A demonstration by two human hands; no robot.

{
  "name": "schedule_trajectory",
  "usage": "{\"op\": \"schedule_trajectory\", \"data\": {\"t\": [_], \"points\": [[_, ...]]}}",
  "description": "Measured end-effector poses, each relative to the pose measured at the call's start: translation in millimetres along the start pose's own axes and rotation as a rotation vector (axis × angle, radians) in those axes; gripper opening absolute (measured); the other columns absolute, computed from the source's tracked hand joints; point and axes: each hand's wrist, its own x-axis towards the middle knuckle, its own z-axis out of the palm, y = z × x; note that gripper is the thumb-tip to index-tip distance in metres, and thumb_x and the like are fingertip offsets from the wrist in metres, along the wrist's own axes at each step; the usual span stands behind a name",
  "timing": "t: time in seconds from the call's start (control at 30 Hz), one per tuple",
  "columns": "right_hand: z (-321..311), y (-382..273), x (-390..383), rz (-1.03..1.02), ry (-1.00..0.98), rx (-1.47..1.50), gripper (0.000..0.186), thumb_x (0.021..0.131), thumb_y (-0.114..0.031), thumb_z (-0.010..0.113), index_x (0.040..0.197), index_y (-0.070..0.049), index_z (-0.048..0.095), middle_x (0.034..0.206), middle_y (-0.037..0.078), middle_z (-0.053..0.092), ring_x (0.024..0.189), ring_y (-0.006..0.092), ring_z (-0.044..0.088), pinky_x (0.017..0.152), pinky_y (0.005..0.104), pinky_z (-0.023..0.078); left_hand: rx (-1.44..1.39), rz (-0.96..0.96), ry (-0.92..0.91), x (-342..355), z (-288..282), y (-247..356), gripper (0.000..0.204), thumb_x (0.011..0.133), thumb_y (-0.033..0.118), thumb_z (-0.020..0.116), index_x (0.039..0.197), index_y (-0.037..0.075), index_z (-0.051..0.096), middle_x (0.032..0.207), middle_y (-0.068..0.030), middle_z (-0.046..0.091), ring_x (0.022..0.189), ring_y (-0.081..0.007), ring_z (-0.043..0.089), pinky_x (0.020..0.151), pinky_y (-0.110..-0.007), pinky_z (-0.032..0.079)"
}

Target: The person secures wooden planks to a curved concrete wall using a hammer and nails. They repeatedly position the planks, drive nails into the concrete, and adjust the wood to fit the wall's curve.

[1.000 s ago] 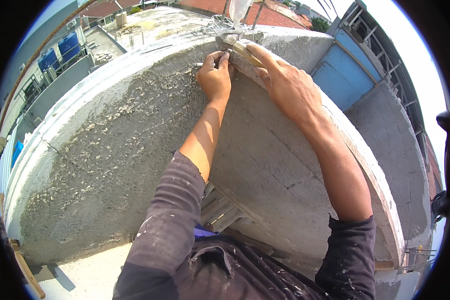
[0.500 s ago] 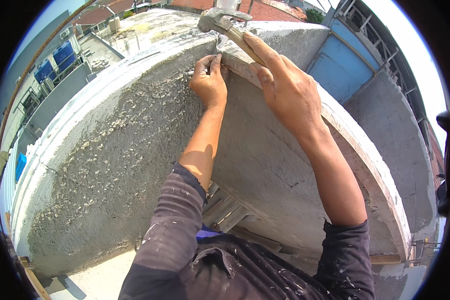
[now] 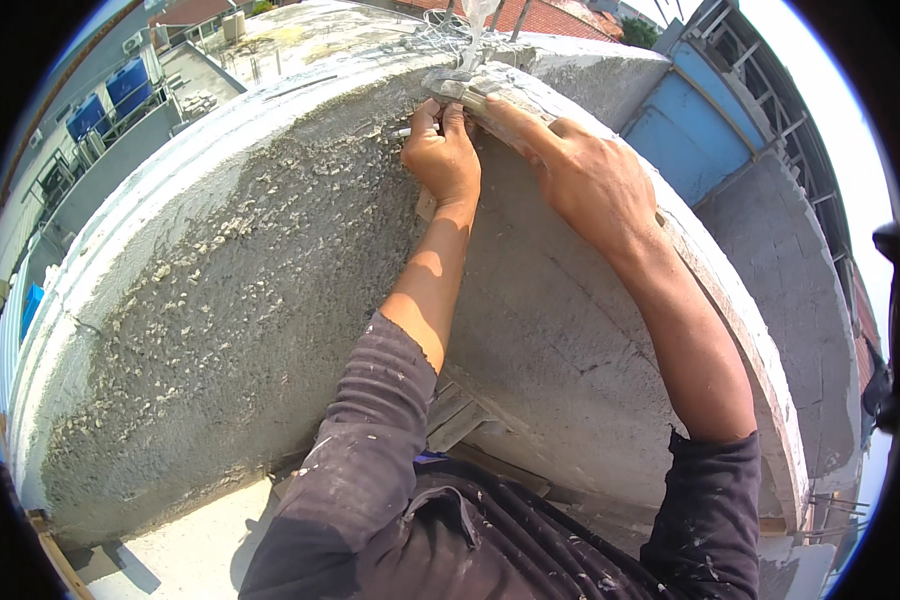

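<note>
My right hand (image 3: 595, 190) grips the wooden handle of a claw hammer (image 3: 450, 85), its steel head blurred right at the top corner where two concrete walls meet. Just below the hammer head my left hand (image 3: 442, 150) is pinched at a pale wooden strip (image 3: 525, 115) along the right wall's curved top edge; what is between its fingertips is too small to make out. A small white stick (image 3: 402, 133) pokes out from its fingers. Rough, wet-looking render (image 3: 220, 320) covers the left wall.
A smoother concrete wall (image 3: 540, 320) slopes down to wooden planks (image 3: 455, 420) below me. Tangled wire (image 3: 440, 30) and rebar stand beyond the corner. A blue panel (image 3: 685, 120) is at right, blue water tanks (image 3: 128, 88) on a lower roof at left.
The hammer rose above the left fingers half a second ago and is now down at the corner again. My left hand and both arms sit slightly further right in the picture.
</note>
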Motion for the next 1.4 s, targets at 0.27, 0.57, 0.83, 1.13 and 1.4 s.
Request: {"op": "schedule_trajectory", "data": {"t": [0.27,0.57,0.83,1.13,1.4], "points": [[-3,-3,4,-0.029,0.026,0.000,0.063,0.101,-0.019,0.063,0.158,-0.039,0.048,0.095,0.013,0.073,0.083,0.0324,0.076,0.068,0.0464,0.061,0.092,0.102,-0.009,1,-5,10,0.010,0.095,0.010,0.081,0.096,0.002,0.077,0.078,-0.0073,0.076,0.062,-0.0123,0.066,0.058,-0.032,0.052],[-13,-5,11,0.121,-0.007,0.162,0.058,0.104,-0.024,0.065,0.158,-0.039,0.049,0.123,0.016,0.076,0.103,0.0354,0.077,0.084,0.0486,0.063,0.166,0.257,-0.030,12,-7,11,0.012,0.092,0.012,0.083,0.095,0.002,0.079,0.070,-0.0093,0.074,0.057,-0.0129,0.065,0.057,-0.032,0.051],[-11,-7,12,-0.015,0.326,0.295,0.052,0.109,-0.027,0.059,0.157,-0.041,0.048,0.124,0.016,0.076,0.104,0.0352,0.077,0.084,0.0490,0.064,0.162,0.206,-0.068,15,-7,14,0.010,0.090,0.012,0.084,0.095,0.003,0.081,0.073,-0.0115,0.076,0.058,-0.0176,0.069,0.059,-0.034,0.053],[-20,-11,20,0.091,0.325,0.254,0.053,0.107,-0.025,0.064,0.157,-0.032,0.050,0.118,0.016,0.077,0.102,0.0369,0.076,0.086,0.0460,0.062,0.201,0.267,-0.063,19,-7,16,0.010,0.087,0.012,0.086,0.091,0.004,0.082,0.070,-0.0104,0.076,0.058,-0.0178,0.070,0.059,-0.034,0.053],[-13,-13,18,0.174,0.089,0.088,0.057,0.107,-0.024,0.060,0.159,-0.041,0.045,0.112,0.016,0.077,0.096,0.0371,0.077,0.081,0.0489,0.062,0.204,0.148,-0.083,18,-5,12,0.010,0.088,0.013,0.086,0.091,0.004,0.082,0.071,-0.0099,0.076,0.058,-0.0169,0.069,0.059,-0.034,0.053]]}}
